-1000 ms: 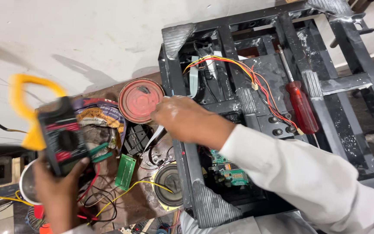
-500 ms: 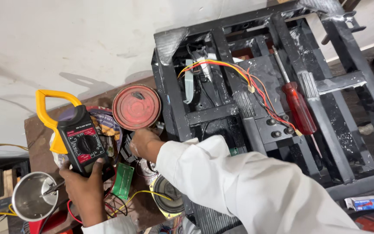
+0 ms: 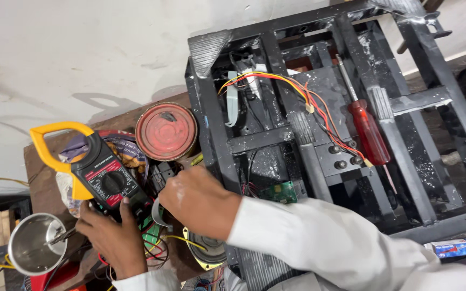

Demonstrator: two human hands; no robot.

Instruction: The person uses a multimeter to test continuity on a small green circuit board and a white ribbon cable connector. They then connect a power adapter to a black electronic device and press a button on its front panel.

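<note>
My left hand [image 3: 109,237] grips the lower end of a black and red clamp meter [image 3: 103,178] with a yellow jaw, held over a cluttered wooden bench. My right hand [image 3: 198,199], in a white sleeve, reaches down with curled fingers into the wires and small parts just right of the meter. A bent grey strip [image 3: 155,214] shows by its fingertips; whether the hand grips it is hidden. A round red tin lid [image 3: 166,131] lies just above that hand.
A black metal frame [image 3: 413,99] fills the right side, with orange and yellow wires [image 3: 292,86], a green circuit board [image 3: 284,191] and a red-handled screwdriver [image 3: 369,129] on it. A steel cup [image 3: 36,250] stands at bottom left. A speaker [image 3: 206,252] lies under my right wrist.
My right hand has drawn back from the frame's edge down into the clutter beside the meter. My left hand has kept hold of the meter, which now sits lower and nearer the right hand.
</note>
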